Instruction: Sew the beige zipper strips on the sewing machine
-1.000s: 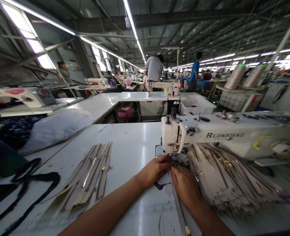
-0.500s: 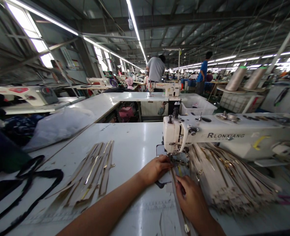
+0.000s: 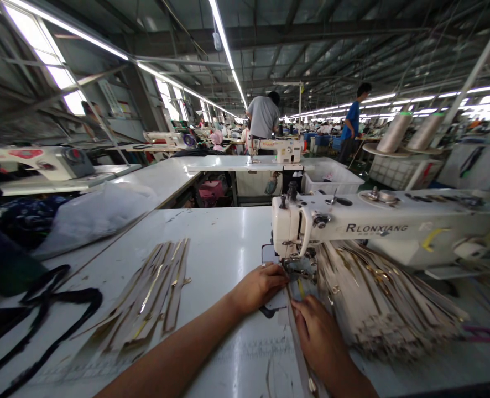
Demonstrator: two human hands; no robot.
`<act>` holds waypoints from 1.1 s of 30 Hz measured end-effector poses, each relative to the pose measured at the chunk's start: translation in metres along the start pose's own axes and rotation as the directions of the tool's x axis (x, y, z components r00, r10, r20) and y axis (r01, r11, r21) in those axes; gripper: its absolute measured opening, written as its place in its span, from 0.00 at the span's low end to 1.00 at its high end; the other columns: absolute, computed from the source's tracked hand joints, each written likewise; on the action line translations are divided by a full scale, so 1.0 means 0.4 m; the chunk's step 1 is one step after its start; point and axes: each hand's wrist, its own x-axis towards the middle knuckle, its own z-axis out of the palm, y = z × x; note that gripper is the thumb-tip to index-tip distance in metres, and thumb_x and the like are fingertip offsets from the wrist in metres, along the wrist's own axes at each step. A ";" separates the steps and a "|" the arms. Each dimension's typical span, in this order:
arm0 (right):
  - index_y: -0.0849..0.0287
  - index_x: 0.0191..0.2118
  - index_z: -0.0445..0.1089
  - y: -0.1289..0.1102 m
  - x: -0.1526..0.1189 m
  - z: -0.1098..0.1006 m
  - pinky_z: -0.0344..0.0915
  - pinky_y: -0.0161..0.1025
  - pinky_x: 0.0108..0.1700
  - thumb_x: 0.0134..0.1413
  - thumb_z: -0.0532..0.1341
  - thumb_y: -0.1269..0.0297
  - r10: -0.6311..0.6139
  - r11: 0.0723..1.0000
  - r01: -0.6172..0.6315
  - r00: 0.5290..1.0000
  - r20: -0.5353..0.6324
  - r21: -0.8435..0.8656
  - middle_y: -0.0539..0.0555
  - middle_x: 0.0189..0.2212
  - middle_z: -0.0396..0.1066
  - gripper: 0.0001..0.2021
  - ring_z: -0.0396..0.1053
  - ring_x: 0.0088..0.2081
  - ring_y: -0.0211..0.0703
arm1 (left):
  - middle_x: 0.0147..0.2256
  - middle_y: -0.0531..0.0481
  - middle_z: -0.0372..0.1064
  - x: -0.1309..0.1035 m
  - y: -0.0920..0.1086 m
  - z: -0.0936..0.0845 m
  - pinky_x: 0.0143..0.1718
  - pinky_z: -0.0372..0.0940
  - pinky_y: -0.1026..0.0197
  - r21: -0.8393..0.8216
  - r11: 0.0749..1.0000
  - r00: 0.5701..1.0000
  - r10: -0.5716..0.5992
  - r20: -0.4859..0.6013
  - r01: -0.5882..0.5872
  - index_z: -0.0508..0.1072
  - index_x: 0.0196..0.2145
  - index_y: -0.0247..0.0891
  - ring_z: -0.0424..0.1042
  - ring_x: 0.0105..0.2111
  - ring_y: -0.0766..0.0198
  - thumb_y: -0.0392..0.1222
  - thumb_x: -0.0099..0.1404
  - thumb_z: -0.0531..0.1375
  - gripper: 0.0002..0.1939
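A beige zipper strip (image 3: 302, 359) with a metal slider near its lower end runs from the needle area of the white sewing machine (image 3: 288, 226) toward me. My left hand (image 3: 265, 284) is closed on the strip's upper end, right beside the presser foot, its fingertips partly hidden. Lower down, the fingers of my right hand (image 3: 319, 334) pinch the strip's edge. A thick pile of similar zippers (image 3: 378, 293) lies under the machine arm, to the right of my right hand. Several more zippers (image 3: 157, 298) are spread on the white table to the left.
Black fabric strips (image 3: 83, 293) lie at the left table edge, near a white plastic bag (image 3: 99, 215). Thread cones (image 3: 395, 132) stand behind at right. Ahead are another sewing machine (image 3: 277, 149), a white bin (image 3: 332, 179) and two people standing.
The view has shifted slightly left. My right fingers have closed in a little on the strip's edge, while my left hand keeps its place by the needle. A person in blue has moved right.
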 end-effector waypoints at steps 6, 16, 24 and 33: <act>0.60 0.49 0.71 -0.018 0.015 -0.006 0.66 0.41 0.47 0.61 0.47 0.77 0.068 0.990 -0.062 0.997 0.045 -0.126 0.57 0.40 0.71 0.19 0.70 0.44 0.46 | 0.42 0.42 0.71 -0.007 0.005 -0.008 0.46 0.66 0.59 0.037 0.999 1.000 0.015 0.009 -0.016 0.73 0.47 0.36 0.69 0.43 0.59 0.40 0.72 0.49 0.15; 0.59 0.48 0.71 -0.042 0.086 -0.024 0.65 0.38 0.45 0.63 0.47 0.73 0.089 0.974 -0.067 0.992 0.093 -0.215 0.56 0.40 0.72 0.17 0.71 0.44 0.45 | 0.39 0.42 0.71 -0.010 0.007 -0.004 0.43 0.66 0.58 0.095 0.995 0.999 -0.032 -0.039 0.036 0.75 0.43 0.35 0.69 0.40 0.59 0.39 0.71 0.50 0.14; 0.58 0.48 0.71 -0.030 0.112 -0.007 0.63 0.35 0.41 0.63 0.48 0.70 0.098 0.980 -0.092 0.995 0.022 -0.178 0.55 0.40 0.73 0.15 0.72 0.42 0.43 | 0.40 0.43 0.72 -0.013 0.007 -0.005 0.43 0.66 0.59 0.068 0.995 0.997 -0.065 -0.050 0.068 0.75 0.44 0.36 0.69 0.40 0.59 0.37 0.69 0.52 0.13; 0.59 0.51 0.69 -0.026 0.109 0.004 0.65 0.35 0.41 0.62 0.48 0.70 0.070 0.974 -0.065 0.997 0.015 -0.216 0.56 0.42 0.73 0.17 0.72 0.43 0.44 | 0.41 0.43 0.72 -0.014 -0.001 0.005 0.44 0.66 0.58 0.050 0.995 0.994 -0.087 -0.065 0.091 0.76 0.44 0.36 0.69 0.42 0.58 0.38 0.69 0.52 0.14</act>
